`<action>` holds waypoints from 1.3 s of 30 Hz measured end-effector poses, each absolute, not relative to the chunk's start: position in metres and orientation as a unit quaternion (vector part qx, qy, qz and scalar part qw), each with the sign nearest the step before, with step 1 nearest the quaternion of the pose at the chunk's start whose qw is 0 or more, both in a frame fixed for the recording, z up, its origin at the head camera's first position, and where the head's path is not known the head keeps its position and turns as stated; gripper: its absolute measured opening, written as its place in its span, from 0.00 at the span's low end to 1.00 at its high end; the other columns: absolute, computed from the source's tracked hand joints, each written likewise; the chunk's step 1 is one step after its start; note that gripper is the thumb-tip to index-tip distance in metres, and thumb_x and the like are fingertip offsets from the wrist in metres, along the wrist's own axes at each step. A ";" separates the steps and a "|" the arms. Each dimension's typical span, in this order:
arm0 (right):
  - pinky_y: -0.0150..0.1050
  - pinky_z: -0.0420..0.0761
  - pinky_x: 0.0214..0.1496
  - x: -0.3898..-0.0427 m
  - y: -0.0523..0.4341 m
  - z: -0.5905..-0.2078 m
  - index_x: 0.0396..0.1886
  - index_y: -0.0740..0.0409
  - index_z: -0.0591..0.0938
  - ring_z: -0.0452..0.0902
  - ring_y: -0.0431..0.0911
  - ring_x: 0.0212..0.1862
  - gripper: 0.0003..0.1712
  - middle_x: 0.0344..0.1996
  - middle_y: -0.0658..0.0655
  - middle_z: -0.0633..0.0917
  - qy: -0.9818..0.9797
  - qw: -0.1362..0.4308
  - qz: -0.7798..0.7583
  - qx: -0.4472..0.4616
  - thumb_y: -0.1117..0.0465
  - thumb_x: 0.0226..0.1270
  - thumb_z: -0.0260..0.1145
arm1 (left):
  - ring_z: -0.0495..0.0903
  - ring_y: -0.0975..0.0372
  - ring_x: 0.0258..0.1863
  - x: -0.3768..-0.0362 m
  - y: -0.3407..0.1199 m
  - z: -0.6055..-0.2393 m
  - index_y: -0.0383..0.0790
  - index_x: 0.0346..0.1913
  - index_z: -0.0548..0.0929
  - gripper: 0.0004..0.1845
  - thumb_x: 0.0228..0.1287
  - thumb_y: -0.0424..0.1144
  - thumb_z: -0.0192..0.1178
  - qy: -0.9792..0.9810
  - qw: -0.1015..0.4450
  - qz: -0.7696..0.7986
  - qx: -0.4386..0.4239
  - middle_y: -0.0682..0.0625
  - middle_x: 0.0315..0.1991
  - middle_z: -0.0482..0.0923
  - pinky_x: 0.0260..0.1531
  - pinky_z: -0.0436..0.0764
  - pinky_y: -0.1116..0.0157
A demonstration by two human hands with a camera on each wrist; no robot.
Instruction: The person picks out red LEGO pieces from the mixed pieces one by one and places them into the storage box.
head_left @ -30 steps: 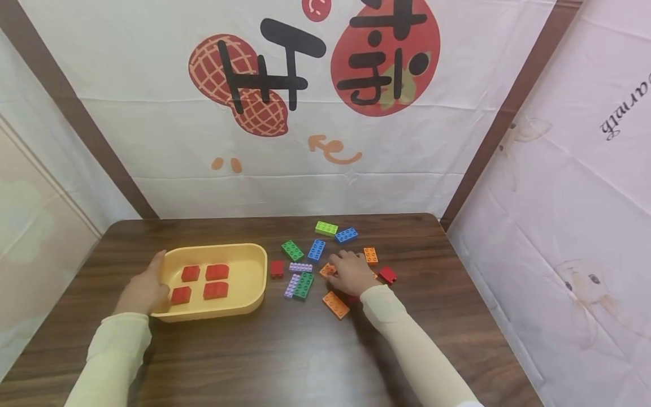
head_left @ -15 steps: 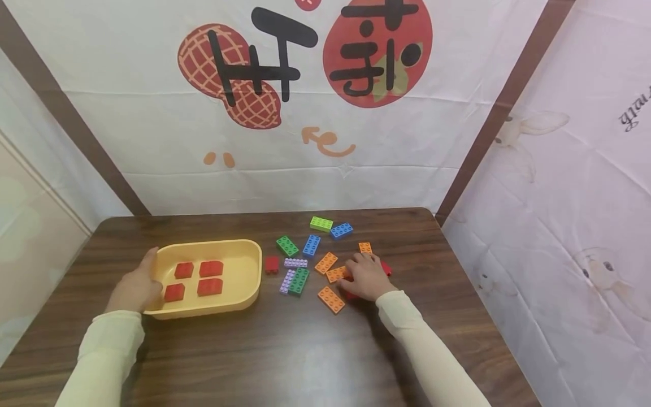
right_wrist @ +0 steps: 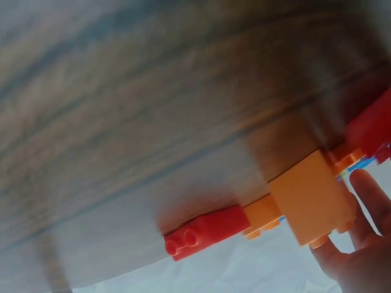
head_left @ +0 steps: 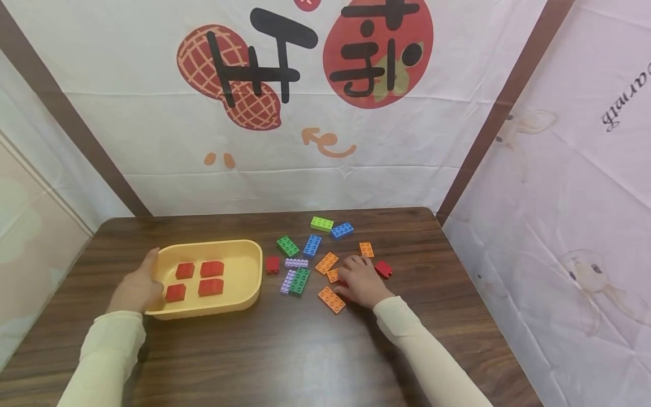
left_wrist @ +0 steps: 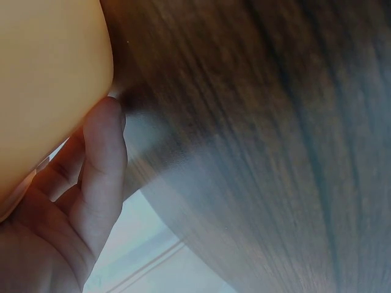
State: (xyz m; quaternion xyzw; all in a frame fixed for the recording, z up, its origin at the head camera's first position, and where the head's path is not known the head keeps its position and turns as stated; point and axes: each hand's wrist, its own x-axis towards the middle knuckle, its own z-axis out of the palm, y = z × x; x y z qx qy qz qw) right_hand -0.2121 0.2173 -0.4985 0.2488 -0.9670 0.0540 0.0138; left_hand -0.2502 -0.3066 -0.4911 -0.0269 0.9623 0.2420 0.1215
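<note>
1. Left hand (head_left: 136, 288): clamped on the near-left corner of the yellow tray (head_left: 254, 271). The thumb lies along the rim. The left wrist view shows the fingers (left_wrist: 104, 165) curled against the tray's outer wall (left_wrist: 49, 79).
2. Tray contents: four red bricks (head_left: 198, 278) lie flat inside, just beyond the left hand's thumb.
3. Right hand (head_left: 362, 281): palm down on the tabletop (head_left: 285, 350) among the loose bricks, fingers relaxed and spread – gripping nothing. Its fingertips rest on one orange brick (head_left: 333, 275). In the right wrist view that brick (right_wrist: 311, 198) sits just ahead of the open fingers (right_wrist: 360, 256).
4. Bricks about the right hand:
   - A loose red brick (head_left: 383, 269) lies just beside its knuckles, on the side away from the tray, not touched.
   - A second red brick (head_left: 272, 264) lies well beyond the fingertips, close to the tray wall.
   - Another orange plate (head_left: 331, 299) lies just beside the thumb.
   - Green, blue and purple bricks lie further out.
5. Judgement on the step in hand: the tray is steadied and the right hand is between picks, with only red pieces collected so far.
6. Judgement on the next move: either loose red brick needs a thumb-and-finger pinch across its short sides – lifted clear of the orange neighbours before it crosses to the tray.
</note>
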 end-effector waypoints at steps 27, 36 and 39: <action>0.61 0.65 0.66 -0.207 0.215 -0.485 0.55 0.51 0.81 0.77 0.51 0.53 0.24 0.47 0.53 0.85 -0.979 0.007 0.021 0.202 0.48 0.63 0.74 | 0.75 0.40 0.32 -0.248 -0.303 -0.490 0.38 0.80 0.32 0.55 0.56 0.31 0.57 0.955 0.127 0.267 -0.041 0.20 0.48 0.69 0.32 0.77 0.44; 0.52 0.77 0.59 -0.214 0.207 -0.479 0.60 0.53 0.80 0.78 0.51 0.52 0.27 0.50 0.55 0.82 -0.979 -0.009 0.055 0.196 0.50 0.64 0.74 | 0.75 0.39 0.33 -0.249 -0.305 -0.491 0.38 0.80 0.33 0.53 0.57 0.32 0.56 0.961 0.115 0.251 -0.032 0.18 0.47 0.70 0.36 0.76 0.39; 0.49 0.80 0.54 -0.216 0.204 -0.476 0.59 0.54 0.79 0.78 0.50 0.49 0.26 0.48 0.56 0.82 -0.974 0.006 0.067 0.216 0.52 0.64 0.74 | 0.75 0.42 0.30 -0.248 -0.306 -0.493 0.37 0.80 0.35 0.53 0.56 0.31 0.55 0.964 0.099 0.248 -0.018 0.20 0.43 0.74 0.33 0.76 0.42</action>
